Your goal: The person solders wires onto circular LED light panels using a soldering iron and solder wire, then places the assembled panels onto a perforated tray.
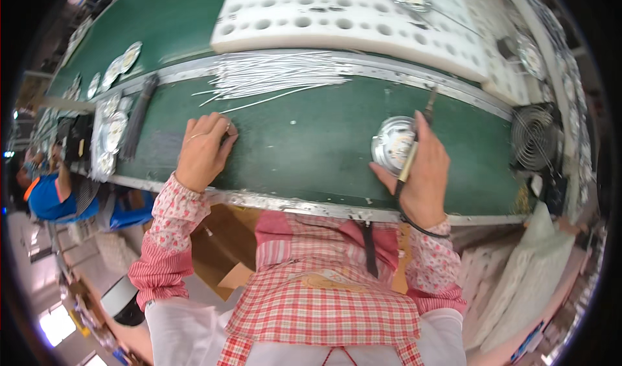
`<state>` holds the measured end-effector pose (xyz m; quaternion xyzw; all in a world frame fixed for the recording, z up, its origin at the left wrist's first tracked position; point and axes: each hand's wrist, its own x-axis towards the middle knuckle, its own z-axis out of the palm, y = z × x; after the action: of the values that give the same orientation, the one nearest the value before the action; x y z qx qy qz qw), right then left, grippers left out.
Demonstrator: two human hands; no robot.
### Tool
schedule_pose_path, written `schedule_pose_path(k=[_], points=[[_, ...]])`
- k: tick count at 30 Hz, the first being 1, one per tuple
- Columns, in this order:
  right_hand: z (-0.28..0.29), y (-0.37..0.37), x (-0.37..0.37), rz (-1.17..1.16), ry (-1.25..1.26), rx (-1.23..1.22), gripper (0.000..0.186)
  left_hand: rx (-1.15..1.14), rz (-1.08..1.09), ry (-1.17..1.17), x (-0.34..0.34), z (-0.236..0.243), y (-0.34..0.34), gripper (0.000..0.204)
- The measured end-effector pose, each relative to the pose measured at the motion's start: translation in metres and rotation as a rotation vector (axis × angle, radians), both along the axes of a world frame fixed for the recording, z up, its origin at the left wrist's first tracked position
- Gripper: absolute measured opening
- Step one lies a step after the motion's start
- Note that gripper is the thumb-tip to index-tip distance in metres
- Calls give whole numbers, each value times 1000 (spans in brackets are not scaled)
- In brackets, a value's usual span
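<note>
The right hand (429, 171), right of the middle of the frame, grasps a pen-shaped soldering tool (409, 160), its tip pointing up toward the upper right and its dark cord (422, 230) running down past the wrist. A round silver disc (391, 144) lies on the green table (304, 152) just left of this hand, in the gap between the thumb and the fingers; the tool crosses over the disc's right edge, and the thumb is at its lower edge. Whether the thumb touches the disc is hard to tell.

The left hand (205, 151), left of the middle, is well apart from the disc. Its fingers are loosely curled with the thumb close to them, low over the table; I cannot tell whether it pinches anything. Nearest to it, above in the frame, is a pile of thin white rods (278, 76), with one rod apart from the rest pointing toward the hand.

Farther left lies a bundle of dark grey wires (138, 121), beside a group of more silver discs (115, 133). A white foam block (285, 24) with rows of holes fills the top, and a black fan (536, 135) stands at the right.
</note>
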<state>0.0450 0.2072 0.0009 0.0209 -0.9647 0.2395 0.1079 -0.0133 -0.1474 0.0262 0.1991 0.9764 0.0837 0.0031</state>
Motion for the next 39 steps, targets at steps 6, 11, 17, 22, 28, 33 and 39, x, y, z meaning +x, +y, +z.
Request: schedule_pose_path(k=[6,11,17,22,28,33,39], points=[[9,4,10,112,134,-117,106,62,-140,163,0,2,0,20],[11,4,10,135,135,-155,105,35,-166,4,-6,6,-11,24],[13,5,7,165,140,-163,105,-1,-140,-38,0,10,-29,21],[13,2,7,204,137,-246,107,220,-112,-38,-9,4,-22,21],[17,-18,7,230,-96,-1130,107,960,-78,-270,2,5,83,5],[25,-27,7,172,-295,-1616,100,1105,-102,-395,16,14,148,4],[20,-21,1,226,-239,-1613,105,1113,-58,-367,11,14,162,11]])
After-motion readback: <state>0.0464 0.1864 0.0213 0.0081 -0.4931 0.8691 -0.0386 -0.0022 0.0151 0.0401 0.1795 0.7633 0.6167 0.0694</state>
